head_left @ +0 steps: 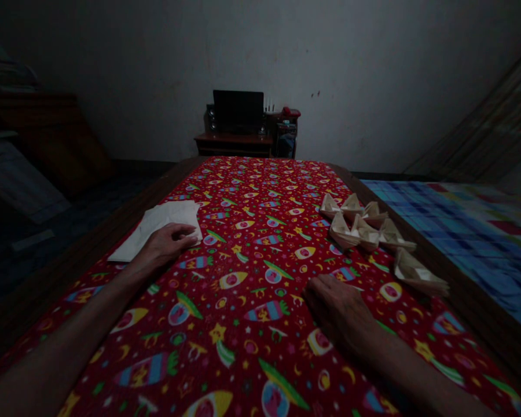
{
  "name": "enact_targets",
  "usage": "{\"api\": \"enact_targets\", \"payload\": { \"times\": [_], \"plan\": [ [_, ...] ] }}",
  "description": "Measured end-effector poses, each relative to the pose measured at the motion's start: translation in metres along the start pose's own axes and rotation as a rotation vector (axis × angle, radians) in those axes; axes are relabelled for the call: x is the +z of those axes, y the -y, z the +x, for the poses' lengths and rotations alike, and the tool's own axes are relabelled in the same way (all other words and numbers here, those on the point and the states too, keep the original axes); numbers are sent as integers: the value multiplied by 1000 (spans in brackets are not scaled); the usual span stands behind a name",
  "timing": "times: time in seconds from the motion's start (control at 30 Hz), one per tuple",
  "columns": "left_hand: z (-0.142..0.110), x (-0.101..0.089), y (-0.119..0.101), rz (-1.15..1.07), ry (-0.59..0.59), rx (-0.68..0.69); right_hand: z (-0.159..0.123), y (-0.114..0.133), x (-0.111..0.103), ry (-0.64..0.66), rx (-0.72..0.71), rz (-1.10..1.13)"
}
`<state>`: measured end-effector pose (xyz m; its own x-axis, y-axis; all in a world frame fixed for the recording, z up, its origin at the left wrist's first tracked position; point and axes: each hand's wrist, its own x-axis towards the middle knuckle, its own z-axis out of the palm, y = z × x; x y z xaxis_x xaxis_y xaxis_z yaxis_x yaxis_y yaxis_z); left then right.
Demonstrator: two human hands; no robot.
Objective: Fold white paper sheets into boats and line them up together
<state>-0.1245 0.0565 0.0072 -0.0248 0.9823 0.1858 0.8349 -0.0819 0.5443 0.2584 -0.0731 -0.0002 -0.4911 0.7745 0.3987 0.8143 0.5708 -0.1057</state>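
A stack of pale paper sheets (162, 215) lies on the left of the red patterned cloth (252, 278). My left hand (170, 240) rests over its near right corner, fingers curled and the thumb and fingertips closed at the paper's edge. On the right half of the cloth, my right hand (336, 298) lies palm down with its fingers bent together; nothing shows in it. Beyond and to the right of that hand stand several folded paper boat shapes (358, 226) in a loose group. One more folded paper boat (419, 272) sits nearer, at the cloth's right side.
The cloth covers a long table with dark wooden edges (421, 255). Past its far end are a black monitor (238, 109), speakers and a red telephone (291, 112). A blue checked bed cover (434, 214) spreads at the right; wooden furniture (47, 139) stands at the left.
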Motion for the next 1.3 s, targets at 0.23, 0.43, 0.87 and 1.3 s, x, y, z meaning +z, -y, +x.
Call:
{"api": "enact_targets", "payload": {
  "times": [0.23,0.43,0.87,1.3],
  "plan": [
    [-9,6,-6,131,-133,91,0,1,-1,15,12,-2],
    [-37,-2,-41,433,-339,488,0,1,-2,59,34,0],
    [-149,47,-145,271,137,1025,-2,23,3,44,-263,172],
    [-112,13,-96,-5,438,872,2,19,-19,174,-21,776]
  ]
}}
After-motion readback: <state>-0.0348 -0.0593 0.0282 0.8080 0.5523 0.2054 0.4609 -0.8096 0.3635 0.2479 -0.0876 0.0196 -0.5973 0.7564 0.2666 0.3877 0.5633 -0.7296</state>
